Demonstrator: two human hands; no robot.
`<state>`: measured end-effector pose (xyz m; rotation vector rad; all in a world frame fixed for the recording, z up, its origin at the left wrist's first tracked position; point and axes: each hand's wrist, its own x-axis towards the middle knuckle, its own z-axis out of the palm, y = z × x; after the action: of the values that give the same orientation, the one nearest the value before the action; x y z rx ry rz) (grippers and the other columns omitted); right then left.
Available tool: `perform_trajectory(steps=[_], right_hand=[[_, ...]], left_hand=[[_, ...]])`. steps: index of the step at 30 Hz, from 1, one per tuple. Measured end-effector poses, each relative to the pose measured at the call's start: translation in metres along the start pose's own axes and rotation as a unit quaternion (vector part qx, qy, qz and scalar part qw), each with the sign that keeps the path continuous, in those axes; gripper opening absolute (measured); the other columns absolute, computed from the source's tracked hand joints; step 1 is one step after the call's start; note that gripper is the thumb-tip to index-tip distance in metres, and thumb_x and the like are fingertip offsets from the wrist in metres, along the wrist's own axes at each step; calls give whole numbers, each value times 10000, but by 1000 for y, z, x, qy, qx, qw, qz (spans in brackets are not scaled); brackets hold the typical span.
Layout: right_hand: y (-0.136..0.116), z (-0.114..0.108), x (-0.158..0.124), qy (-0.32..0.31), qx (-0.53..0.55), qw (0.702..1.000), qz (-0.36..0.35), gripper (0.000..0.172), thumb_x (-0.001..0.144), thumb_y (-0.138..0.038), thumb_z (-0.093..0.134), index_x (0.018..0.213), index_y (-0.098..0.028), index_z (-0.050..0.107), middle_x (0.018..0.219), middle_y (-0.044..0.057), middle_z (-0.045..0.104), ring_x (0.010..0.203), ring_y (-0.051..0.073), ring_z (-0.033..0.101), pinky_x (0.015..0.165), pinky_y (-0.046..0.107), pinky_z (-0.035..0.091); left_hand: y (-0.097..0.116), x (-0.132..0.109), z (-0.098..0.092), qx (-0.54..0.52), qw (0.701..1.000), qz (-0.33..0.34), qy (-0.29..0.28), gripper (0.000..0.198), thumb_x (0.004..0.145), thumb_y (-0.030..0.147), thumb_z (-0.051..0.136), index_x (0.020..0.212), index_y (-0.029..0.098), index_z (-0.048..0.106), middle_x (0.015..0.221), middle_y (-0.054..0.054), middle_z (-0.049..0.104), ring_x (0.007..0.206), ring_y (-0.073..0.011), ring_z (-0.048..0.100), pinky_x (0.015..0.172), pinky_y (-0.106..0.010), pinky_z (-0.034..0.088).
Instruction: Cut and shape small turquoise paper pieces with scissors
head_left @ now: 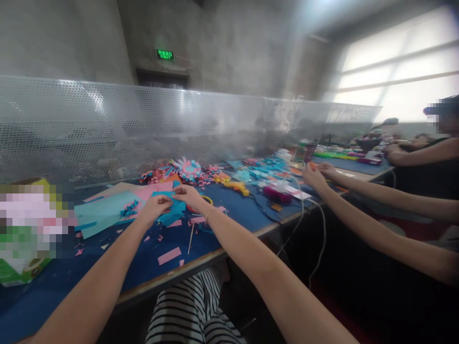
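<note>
A sheet of bright blue paper (173, 213) is between my two hands, just above the table. My left hand (157, 208) pinches its left side, with the fingers curled together. At its upper right edge, my right hand (189, 197) is closed with bent fingers on the paper. Light teal sheets (96, 213) lie left of my hands, with a small heap of dark blue paper curls (131, 209) on them. Below the hands are a pink paper strip (169, 256) and a thin wooden stick (191, 238). Yellow-handled scissors or a ring lie partly hidden behind my right wrist.
Pink and blue paper flowers (189, 168) stand along the perforated metal screen (107, 129). A yellow glue gun (238, 187) with a black cord lies to the right, near a magenta object (277, 194). A co-worker's hands (315, 176) hold something orange. A blurred green-and-white box (32, 234) stands left.
</note>
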<state>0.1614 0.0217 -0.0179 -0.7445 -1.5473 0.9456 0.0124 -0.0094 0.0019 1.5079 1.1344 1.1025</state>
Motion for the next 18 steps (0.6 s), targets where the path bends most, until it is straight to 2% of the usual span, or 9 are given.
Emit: perform_trajectory(steps=[4,11,18], right_hand=[[1,2,1,5,17,1000,15,259,562,-239,663,795,-149,595,775,16,606,767,122,556,775,282,434],[7,6,1,14,61,998,24,388,495,-143,667,874,-175,586,923,39,622,901,148,558,856,319,415],[3,4,-2,23,48,999,5,344,519,-185,663,856,-165,592,920,56,629,876,152,573,844,333,425]], left_hand=[[-3,0,1,-11,1000,18,3,273,439,297,734,616,146,591,579,-2,580,561,-122,557,607,-270,487],[-5,0,2,-70,997,37,20,333,428,331,752,606,123,564,571,18,532,559,-100,540,620,-292,499],[-4,-2,2,-73,997,29,18,326,460,329,750,605,117,549,551,25,511,551,-95,536,638,-309,498]])
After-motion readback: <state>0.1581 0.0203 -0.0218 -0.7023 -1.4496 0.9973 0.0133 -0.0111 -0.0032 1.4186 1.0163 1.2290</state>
